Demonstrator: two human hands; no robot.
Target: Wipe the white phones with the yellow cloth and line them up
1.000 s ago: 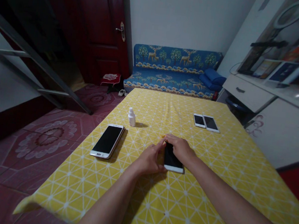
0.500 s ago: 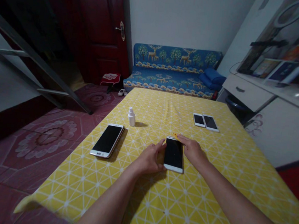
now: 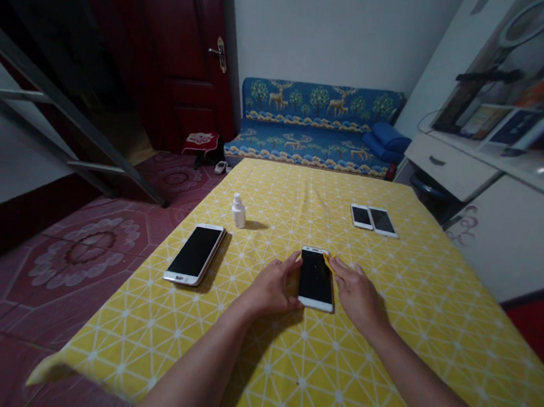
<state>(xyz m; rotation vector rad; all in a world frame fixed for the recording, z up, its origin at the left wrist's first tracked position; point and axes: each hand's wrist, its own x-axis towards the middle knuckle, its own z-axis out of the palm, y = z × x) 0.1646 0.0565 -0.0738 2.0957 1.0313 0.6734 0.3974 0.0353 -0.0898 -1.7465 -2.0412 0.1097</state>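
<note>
Head view: bracing the phone (image 3: 316,281) at its left edge with left fingers (image 3: 291,264) spread wide. Holding a yellow scrap (image 3: 328,260) (mostly hidden) under close-set right fingers (image 3: 341,269) at the opposite edge.

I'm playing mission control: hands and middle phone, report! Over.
Left hand against middle phone, left side. Right hand with something yellow, phone's upper right edge. White bottle standing apart.

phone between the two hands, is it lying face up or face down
Face up: the phone shows its black screen, with white ends.
</note>
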